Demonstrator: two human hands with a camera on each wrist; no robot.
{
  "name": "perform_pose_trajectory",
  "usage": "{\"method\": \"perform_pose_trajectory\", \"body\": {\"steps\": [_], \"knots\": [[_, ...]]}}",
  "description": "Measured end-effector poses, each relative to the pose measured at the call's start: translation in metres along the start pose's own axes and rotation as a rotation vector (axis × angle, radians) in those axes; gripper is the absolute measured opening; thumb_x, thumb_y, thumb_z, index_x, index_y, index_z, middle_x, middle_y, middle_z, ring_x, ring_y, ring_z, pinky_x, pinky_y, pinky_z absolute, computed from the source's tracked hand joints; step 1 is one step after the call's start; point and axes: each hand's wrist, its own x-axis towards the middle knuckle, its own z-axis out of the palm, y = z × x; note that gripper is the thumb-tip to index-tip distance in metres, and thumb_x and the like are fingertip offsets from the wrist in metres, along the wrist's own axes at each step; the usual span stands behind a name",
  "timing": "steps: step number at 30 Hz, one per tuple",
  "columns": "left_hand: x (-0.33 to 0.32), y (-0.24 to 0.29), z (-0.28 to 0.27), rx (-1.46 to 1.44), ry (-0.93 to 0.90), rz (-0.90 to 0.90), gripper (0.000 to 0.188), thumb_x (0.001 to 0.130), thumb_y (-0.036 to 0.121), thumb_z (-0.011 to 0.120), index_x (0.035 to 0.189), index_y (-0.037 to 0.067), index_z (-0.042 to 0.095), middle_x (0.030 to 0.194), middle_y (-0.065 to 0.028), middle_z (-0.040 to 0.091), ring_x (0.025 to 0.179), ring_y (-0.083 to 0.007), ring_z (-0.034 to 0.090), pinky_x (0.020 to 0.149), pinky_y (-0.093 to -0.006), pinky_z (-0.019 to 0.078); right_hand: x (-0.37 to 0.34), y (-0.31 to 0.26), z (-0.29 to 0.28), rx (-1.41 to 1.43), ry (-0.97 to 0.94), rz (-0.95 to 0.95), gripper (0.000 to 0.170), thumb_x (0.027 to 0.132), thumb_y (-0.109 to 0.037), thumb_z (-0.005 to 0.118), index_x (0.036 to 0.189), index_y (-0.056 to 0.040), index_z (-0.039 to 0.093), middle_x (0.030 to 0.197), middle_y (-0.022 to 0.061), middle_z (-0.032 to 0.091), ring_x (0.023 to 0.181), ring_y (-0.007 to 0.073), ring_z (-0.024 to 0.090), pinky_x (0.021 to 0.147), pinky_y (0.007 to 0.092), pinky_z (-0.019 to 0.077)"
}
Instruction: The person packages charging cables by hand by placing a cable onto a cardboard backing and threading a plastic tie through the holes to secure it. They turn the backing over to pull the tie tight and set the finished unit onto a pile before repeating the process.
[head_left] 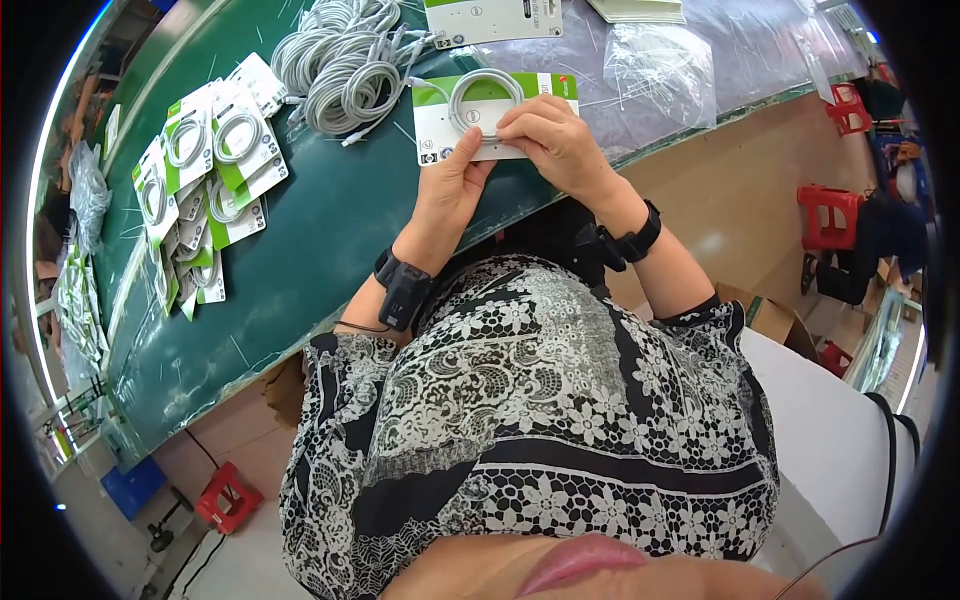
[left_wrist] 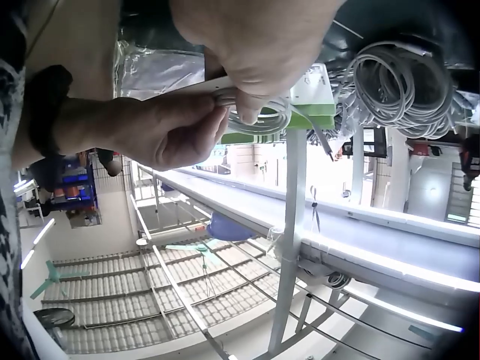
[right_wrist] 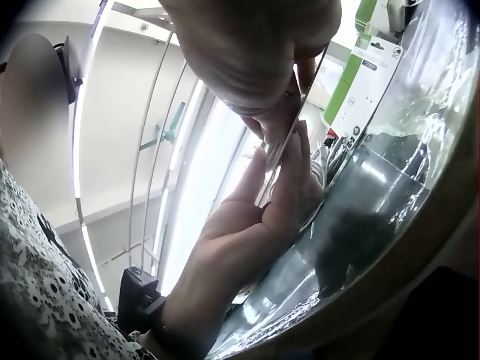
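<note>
A green and white cable card [head_left: 432,118] is raised between both hands at the table's near side, a coiled light-grey cable [head_left: 487,78] lying against its printed face. My left hand [head_left: 450,196] grips the card's lower edge, thumb over the front by the coil and fingers behind. From the right, my right hand [head_left: 568,150] pinches the lower part of the coil with thumb and fingertips. The left wrist view shows the right fingertips [left_wrist: 216,112] at the cable loops [left_wrist: 276,118]. In the right wrist view the card is nearly edge-on, and the hands hide most of it.
Carded cables [head_left: 215,150] lie heaped on the green table [head_left: 320,230] at left. Loose grey cable coils [head_left: 345,65] are piled behind the hands. Another card [head_left: 490,20] lies at the back, near a plastic bag of white ties [head_left: 660,75]. Red stools [head_left: 830,215] stand on the floor.
</note>
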Motion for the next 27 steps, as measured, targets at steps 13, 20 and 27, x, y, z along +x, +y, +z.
{"method": "perform_pose_trajectory", "body": {"steps": [13, 20, 27], "knots": [[-0.003, -0.009, 0.007, 0.033, -0.039, -0.036, 0.041, 0.092, 0.007, 0.058, 0.129, 0.005, 0.043, 0.120, -0.0105, 0.055, 0.109, -0.0206, 0.057, 0.092, -0.0349, 0.0512, -0.003, -0.001, 0.000, -0.028, 0.042, -0.036, 0.013, 0.071, 0.002, 0.069, 0.080, -0.0050, 0.063, 0.088, 0.0038, 0.064, 0.087, 0.0253, 0.059, 0.079, 0.0344, 0.0466], [-0.006, -0.012, 0.016, 0.024, -0.011, 0.045, 0.041, 0.092, 0.005, 0.058, 0.129, 0.005, 0.043, 0.120, -0.0098, 0.055, 0.106, -0.0198, 0.058, 0.088, -0.0330, 0.0521, -0.002, -0.009, -0.002, -0.092, 0.086, -0.045, 0.014, 0.070, 0.001, 0.070, 0.079, -0.0062, 0.061, 0.087, 0.0035, 0.063, 0.083, 0.0254, 0.058, 0.077, 0.0348, 0.0452], [-0.005, -0.016, 0.012, 0.199, 0.028, 0.149, 0.041, 0.092, 0.003, 0.057, 0.130, 0.004, 0.042, 0.120, -0.0096, 0.055, 0.102, -0.0200, 0.060, 0.083, -0.0315, 0.0541, -0.008, -0.011, 0.004, -0.113, 0.134, -0.021, 0.017, 0.069, -0.001, 0.071, 0.081, -0.0089, 0.060, 0.087, 0.0026, 0.062, 0.084, 0.0242, 0.057, 0.079, 0.0348, 0.0433]]}}
